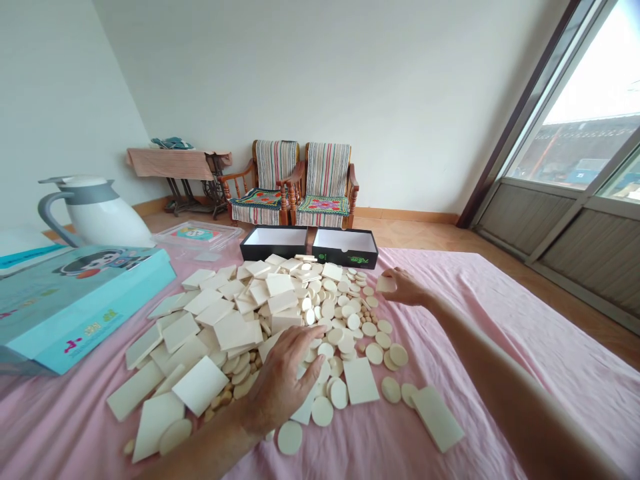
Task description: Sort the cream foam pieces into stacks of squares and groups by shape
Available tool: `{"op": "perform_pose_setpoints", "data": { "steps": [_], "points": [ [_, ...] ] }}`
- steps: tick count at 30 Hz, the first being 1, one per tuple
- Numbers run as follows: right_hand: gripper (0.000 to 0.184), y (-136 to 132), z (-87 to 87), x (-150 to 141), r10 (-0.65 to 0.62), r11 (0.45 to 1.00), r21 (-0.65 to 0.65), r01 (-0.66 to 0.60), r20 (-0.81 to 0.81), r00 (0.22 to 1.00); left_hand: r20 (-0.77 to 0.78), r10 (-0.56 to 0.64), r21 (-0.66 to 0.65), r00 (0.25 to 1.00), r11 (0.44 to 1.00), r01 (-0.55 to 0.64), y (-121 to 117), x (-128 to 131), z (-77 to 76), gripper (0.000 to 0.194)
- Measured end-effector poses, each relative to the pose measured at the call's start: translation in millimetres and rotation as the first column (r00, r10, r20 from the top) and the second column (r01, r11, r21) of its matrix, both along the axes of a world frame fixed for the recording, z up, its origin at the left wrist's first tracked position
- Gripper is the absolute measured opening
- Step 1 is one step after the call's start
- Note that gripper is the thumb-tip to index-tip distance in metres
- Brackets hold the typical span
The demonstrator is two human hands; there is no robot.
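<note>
A big heap of pale wooden pieces covers the middle of the pink cloth. Square tiles [200, 385] lie mostly on its left, round discs [323, 411] mostly on its right. Small wooden beads [369, 313] show between them. My left hand [286, 373] rests over the near middle of the heap, palm down with fingers stretched and thumb apart; what lies under the palm is hidden. At the heap's right edge, my right hand [406, 288] pinches a pale square wooden tile [385, 285] between thumb and fingers.
Two black open boxes [345, 259] with white insides stand behind the heap. A light-blue carton [95, 333], a white jug [107, 213] and a clear plastic case [227, 233] are at left. Near right lies a rectangular tile [438, 418] on the pink cloth [500, 300].
</note>
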State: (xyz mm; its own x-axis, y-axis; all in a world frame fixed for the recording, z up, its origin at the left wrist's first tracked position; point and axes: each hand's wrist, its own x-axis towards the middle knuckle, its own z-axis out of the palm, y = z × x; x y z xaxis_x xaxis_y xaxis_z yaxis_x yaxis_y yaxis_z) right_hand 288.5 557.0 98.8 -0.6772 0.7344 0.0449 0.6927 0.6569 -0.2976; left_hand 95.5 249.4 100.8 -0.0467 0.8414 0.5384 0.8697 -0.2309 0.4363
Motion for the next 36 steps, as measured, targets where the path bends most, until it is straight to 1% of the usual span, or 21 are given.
{"op": "perform_pose_setpoints", "data": {
  "steps": [3,9,16,19,25,27,29,30,32,33,34,35,36],
  "points": [
    [0.057,9.6,3.5,3.2,0.007,1.0,-0.01,-0.006,0.025,1.0,0.01,0.005,-0.015,1.0,1.0,-0.005,0.4,-1.2,-0.1,0.036],
    [0.052,19.3,4.3,7.2,0.086,0.994,-0.075,-0.079,0.094,0.992,0.008,-0.005,-0.014,1.0,1.0,0.005,0.8,-2.2,-0.4,0.035],
    [0.063,27.4,9.2,6.4,0.119,0.989,-0.105,-0.105,0.143,0.983,0.009,-0.013,0.013,1.0,1.0,0.013,0.3,-0.8,-0.4,0.032],
    [0.064,27.5,9.8,5.5,0.12,0.988,-0.116,-0.102,0.161,0.98,0.003,-0.014,0.02,1.0,1.0,0.014,0.8,-0.7,0.5,0.03],
    [0.061,26.2,7.6,1.2,0.082,0.991,-0.12,-0.061,0.182,0.98,0.018,-0.02,0.011,1.0,1.0,0.019,0.1,-1.3,1.6,0.032],
    [0.066,22.2,9.8,2.6,0.058,0.994,-0.101,-0.04,0.178,0.982,0.017,-0.023,0.004,1.0,1.0,0.023,-0.6,-1.2,0.8,0.031],
    [0.068,11.5,16.9,9.0,0.045,0.997,-0.066,-0.037,0.126,0.991,0.018,-0.024,-0.001,1.0,1.0,0.024,-0.8,-0.9,0.1,0.031],
    [0.063,2.4,22.6,14.6,0.066,0.996,-0.065,-0.06,0.086,0.994,0.018,-0.024,-0.001,1.0,1.0,0.024,-0.7,-0.6,0.0,0.03],
    [0.043,-24.1,37.0,30.5,0.178,0.976,-0.126,-0.176,-0.001,0.984,0.018,-0.021,0.004,1.0,1.0,0.021,0.0,-0.2,0.1,0.029],
    [0.033,-41.2,44.6,40.2,0.258,0.945,-0.203,-0.257,-0.019,0.966,0.018,-0.02,0.006,1.0,1.0,0.02,0.4,0.0,0.3,0.029],
    [0.028,-60.2,51.5,50.7,0.335,0.9,-0.285,-0.329,-0.028,0.942,0.018,-0.019,0.009,1.0,1.0,0.019,0.8,0.0,0.2,0.029],
    [0.027,-80.0,56.9,61.4,0.388,0.861,-0.344,-0.375,-0.035,0.921,0.019,-0.019,0.012,1.0,1.0,0.019,1.2,0.1,0.0,0.029],
    [0.029,-99.8,60.4,71.9,0.417,0.838,-0.375,-0.396,-0.027,0.908,0.02,-0.019,0.013,1.0,1.0,0.019,1.6,0.0,-0.6,0.029]
  ]
}}
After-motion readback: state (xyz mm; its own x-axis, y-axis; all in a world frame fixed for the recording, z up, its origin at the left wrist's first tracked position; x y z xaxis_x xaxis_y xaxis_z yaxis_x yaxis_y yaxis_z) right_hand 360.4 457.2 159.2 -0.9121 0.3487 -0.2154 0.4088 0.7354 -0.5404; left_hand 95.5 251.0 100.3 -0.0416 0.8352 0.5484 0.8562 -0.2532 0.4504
